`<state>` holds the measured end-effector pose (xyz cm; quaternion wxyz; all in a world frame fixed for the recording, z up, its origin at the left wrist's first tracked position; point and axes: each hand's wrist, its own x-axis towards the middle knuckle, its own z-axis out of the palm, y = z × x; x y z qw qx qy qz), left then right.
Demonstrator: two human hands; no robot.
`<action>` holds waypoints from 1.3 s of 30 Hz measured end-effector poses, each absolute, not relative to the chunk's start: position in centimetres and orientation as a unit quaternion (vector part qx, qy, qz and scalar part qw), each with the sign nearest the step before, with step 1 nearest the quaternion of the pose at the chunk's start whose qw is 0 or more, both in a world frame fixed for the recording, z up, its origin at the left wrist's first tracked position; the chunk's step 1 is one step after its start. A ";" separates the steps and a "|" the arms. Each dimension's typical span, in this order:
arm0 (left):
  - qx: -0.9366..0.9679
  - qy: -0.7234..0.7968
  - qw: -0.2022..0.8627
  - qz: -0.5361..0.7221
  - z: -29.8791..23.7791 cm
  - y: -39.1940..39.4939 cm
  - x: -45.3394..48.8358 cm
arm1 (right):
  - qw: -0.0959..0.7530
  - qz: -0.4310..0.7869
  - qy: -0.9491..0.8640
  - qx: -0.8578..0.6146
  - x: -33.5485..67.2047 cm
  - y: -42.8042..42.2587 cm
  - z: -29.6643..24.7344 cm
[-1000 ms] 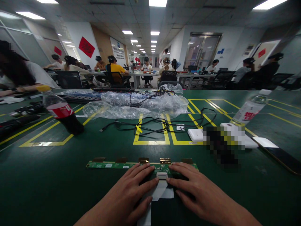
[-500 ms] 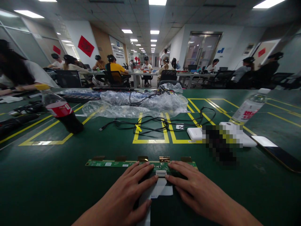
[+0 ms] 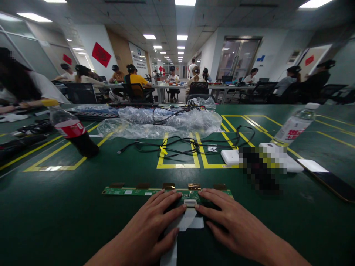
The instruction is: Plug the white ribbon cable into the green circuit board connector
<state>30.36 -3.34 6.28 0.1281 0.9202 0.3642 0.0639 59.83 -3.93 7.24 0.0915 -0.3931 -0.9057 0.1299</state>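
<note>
A long narrow green circuit board [image 3: 135,191] lies on the table before me, with copper-coloured film tabs along its far edge. Fingertips of my left hand [image 3: 155,218] rest on the board, stretched out and spread; one fingertip touches the left end of a white connector [image 3: 190,203]. My right hand [image 3: 230,220] mirrors it, fingers spread over the board and one tip at the connector's right end. A white flat ribbon cable [image 3: 191,221] runs from the connector back toward me, passing beside my left thumb. Neither hand is closed around anything. My hands partly cover the board.
Beyond the board lie black cables [image 3: 177,146] and clear plastic wrap [image 3: 166,123]. A cola bottle [image 3: 72,129] stands left. At right are a clear bottle [image 3: 295,125], a white box [image 3: 230,157], a blurred-out object [image 3: 260,170] and a phone [image 3: 330,181]. People sit farther back.
Almost nothing differs. The view has shifted very slightly; both hands stay in place on the board and at the connector.
</note>
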 end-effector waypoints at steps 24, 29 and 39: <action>0.911 0.382 0.126 0.098 6.4 -3.5 30.6 | 0.107 0.140 -0.897 -0.404 59.9 -3.5 7.4; 0.896 0.422 0.104 0.094 6.3 -3.4 29.0 | 0.130 0.118 -0.882 -0.438 61.5 -2.8 7.3; 0.826 0.556 0.071 0.060 4.6 -2.8 20.2 | 0.139 0.134 -0.860 -0.473 62.3 -2.4 7.3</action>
